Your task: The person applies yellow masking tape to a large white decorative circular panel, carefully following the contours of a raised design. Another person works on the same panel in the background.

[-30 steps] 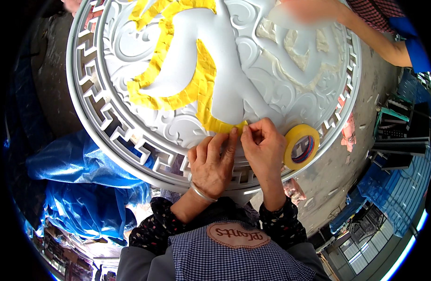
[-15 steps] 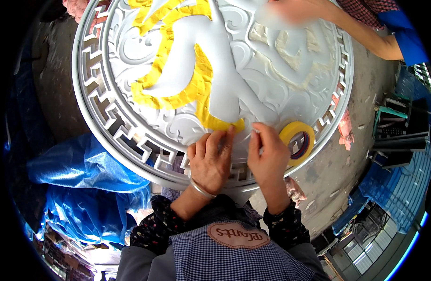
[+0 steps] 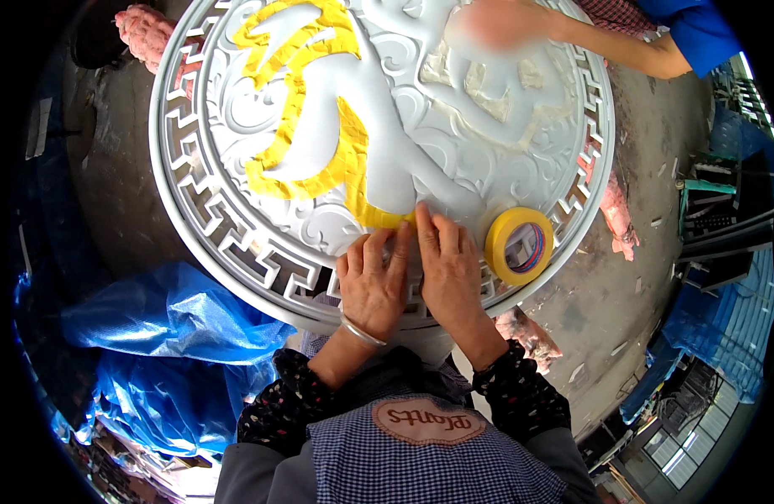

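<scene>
A round grey-white relief panel (image 3: 437, 302) lies before me, with a raised figure and scrollwork. Strips of yellow tape (image 3: 353, 168) follow the outline of the figure on its left and lower side. My left hand (image 3: 373, 281) rests at the lower end of the tape, thumb tip against it and the other fingers bent on the panel. Beside it, my right hand (image 3: 451, 273) reaches forward with index fingertip pressed at the same tape end. No object shows in either hand. A yellow tape roll (image 3: 498, 259) lies flat on the panel, right of my right hand.
Another person's forearm (image 3: 618, 46) reaches over the panel's upper right; that hand is blurred. Blue plastic sheeting (image 3: 168, 336) lies at lower left. Pink wrapped bundles (image 3: 616, 214) show under the panel. Dark metal parts (image 3: 715, 227) stand at the right.
My right hand has moved left and forward onto the tape end, its pinched fingers now extended. My left hand stays near that end. The panel and roll appear shifted slightly in view.
</scene>
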`<state>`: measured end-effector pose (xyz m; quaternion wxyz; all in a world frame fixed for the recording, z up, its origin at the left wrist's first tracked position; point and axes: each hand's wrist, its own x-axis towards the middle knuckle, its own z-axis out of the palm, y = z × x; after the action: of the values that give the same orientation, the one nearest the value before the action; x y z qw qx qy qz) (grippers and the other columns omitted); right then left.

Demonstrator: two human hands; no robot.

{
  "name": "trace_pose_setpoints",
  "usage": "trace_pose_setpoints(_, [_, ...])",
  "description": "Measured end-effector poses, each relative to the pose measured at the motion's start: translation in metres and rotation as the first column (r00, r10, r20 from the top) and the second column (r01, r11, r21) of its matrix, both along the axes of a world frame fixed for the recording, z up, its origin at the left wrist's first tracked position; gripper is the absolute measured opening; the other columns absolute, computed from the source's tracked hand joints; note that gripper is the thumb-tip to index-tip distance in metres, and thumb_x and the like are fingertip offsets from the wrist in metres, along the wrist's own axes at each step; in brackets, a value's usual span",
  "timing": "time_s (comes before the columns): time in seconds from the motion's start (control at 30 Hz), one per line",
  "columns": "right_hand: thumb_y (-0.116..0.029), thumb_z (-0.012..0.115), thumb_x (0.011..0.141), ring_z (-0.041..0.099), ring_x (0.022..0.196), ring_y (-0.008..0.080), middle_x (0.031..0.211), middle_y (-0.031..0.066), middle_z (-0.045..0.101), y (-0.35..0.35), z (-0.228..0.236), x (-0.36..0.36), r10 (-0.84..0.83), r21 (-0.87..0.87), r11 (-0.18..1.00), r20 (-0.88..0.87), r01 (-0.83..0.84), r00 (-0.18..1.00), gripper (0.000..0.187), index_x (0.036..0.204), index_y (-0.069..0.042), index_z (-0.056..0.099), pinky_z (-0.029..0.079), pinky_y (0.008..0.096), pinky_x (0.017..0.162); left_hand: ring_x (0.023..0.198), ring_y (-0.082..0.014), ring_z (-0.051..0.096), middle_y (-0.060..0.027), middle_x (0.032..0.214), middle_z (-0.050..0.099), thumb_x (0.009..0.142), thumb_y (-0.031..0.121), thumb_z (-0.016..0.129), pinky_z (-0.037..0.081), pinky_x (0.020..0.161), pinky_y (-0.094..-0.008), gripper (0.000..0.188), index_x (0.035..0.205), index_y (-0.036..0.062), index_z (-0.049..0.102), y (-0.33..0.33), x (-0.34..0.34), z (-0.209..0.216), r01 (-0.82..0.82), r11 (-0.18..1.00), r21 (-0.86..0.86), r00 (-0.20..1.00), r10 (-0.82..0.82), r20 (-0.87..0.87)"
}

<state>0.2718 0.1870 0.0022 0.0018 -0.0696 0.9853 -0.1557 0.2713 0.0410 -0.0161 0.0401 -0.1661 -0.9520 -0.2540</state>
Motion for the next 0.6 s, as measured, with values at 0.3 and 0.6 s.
trace_pose_setpoints(0.3, [-0.005, 0.069, 0.087, 0.058, 0.118, 0.0357, 0.132, 0.0125, 0.054, 0.033, 0.03, 0.023, -0.211, -0.131, 0.97, -0.045, 0.203, 0.977, 0.065, 0.15, -0.001, 0.051, 0.048, 0.0457, 0.1, 0.124, -0.0332, 0.054, -0.0113, 0.135, 0.054, 0.087, 0.014, 0.071, 0.043, 0.1, -0.0472, 0.064, 0.15, 0.0136, 0.056, -0.006, 0.004, 0.014, 0.018, 0.996, -0.092, 0.998, -0.012, 0.064])
trace_pose_setpoints(0.6, [-0.018, 0.079, 0.085, 0.058, 0.117, 0.037, 0.119, 0.0148, 0.06, 0.088, 0.015, 0.066, -0.226, 0.031, 0.973, -0.076, 0.229, 0.971, 0.048, 0.127, -0.003, 0.061, 0.039, 0.0521, 0.11, 0.133, -0.0295, 0.05, -0.0102, 0.143, 0.05, 0.088, 0.022, 0.076, 0.04, 0.104, -0.0497, 0.067, 0.15, 0.0106, 0.054, 0.015, 0.002, 0.006, 0.094, 0.99, -0.103, 0.996, -0.094, 0.001])
